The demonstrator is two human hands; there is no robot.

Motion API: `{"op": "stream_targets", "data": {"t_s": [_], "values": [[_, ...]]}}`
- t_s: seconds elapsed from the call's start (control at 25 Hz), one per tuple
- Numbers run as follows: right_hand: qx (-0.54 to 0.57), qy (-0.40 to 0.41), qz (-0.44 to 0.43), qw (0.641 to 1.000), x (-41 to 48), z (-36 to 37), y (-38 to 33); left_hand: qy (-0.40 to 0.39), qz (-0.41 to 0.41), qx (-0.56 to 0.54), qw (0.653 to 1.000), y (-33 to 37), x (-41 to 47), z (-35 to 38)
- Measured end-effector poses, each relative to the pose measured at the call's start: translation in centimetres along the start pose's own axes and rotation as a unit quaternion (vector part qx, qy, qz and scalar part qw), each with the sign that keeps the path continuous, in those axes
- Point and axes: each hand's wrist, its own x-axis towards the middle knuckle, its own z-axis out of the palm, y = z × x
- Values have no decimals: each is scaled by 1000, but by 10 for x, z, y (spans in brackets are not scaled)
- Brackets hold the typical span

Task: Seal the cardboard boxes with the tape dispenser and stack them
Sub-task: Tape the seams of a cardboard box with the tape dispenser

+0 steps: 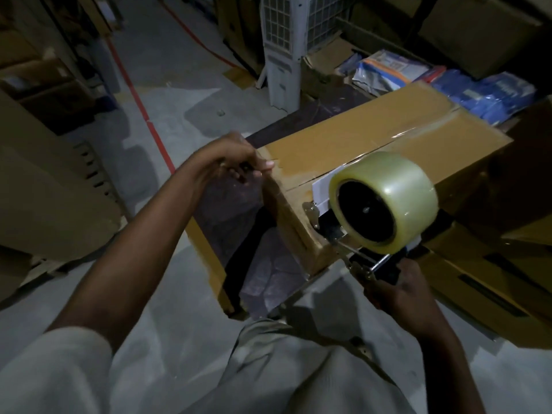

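Right hand clenched around tape dispenser handle, clear roll just above the grip; left hand pinching cardboard box corner, fingers curled.

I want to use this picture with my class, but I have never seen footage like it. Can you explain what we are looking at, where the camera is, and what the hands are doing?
There is one picture, taken by a wide-angle camera worn on a person's head, looking down at their own two bare hands. No machine is involved.

The right hand grips the handle of a tape dispenser, a hand tool carrying a large roll of clear tape. The dispenser sits at the near end of a long cardboard box. A shiny strip of tape already runs along the seam on top of the box.

The left hand is at the box's near left corner, fingers curled, seemingly pressing or steadying the edge; the picture is too dim and blurred to be sure.

Around it are a grey floor, more cardboard, and blue packets behind the box.
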Motion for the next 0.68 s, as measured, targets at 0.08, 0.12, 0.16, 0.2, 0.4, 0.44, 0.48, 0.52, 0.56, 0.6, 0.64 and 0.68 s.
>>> {"op": "stream_targets", "data": {"t_s": [0.08,0.12,0.16,0.2,0.4,0.44,0.48,0.52,0.56,0.6,0.64,0.68], "values": [[-54,22,-12,998,0,11,-7,-26,-9,23,999,10,24,-18],[-58,26,-11,998,0,17,-9,-40,-9,34,999,14,34,-27],[-51,27,-5,998,-1,22,-11,-46,-5,47,998,17,43,-34],[-45,31,3,998,-1,28,-10,-50,1,66,997,20,51,-39],[-52,56,18,997,3,48,-12,-90,36,123,988,29,87,-35],[-45,57,21,997,4,52,-11,-103,33,131,985,29,95,-34],[-38,60,27,997,4,55,-11,-113,31,138,984,27,101,-33],[-25,63,32,997,5,58,-10,-114,28,148,982,24,106,-31],[-6,63,37,997,5,61,-9,-110,30,157,981,21,111,-29],[16,57,41,997,5,63,-9,-100,37,165,981,16,115,-28],[33,47,46,997,4,65,-11,-88,46,168,981,12,119,-26],[41,41,55,997,4,67,-12,-74,52,170,981,9,121,-26]]}}
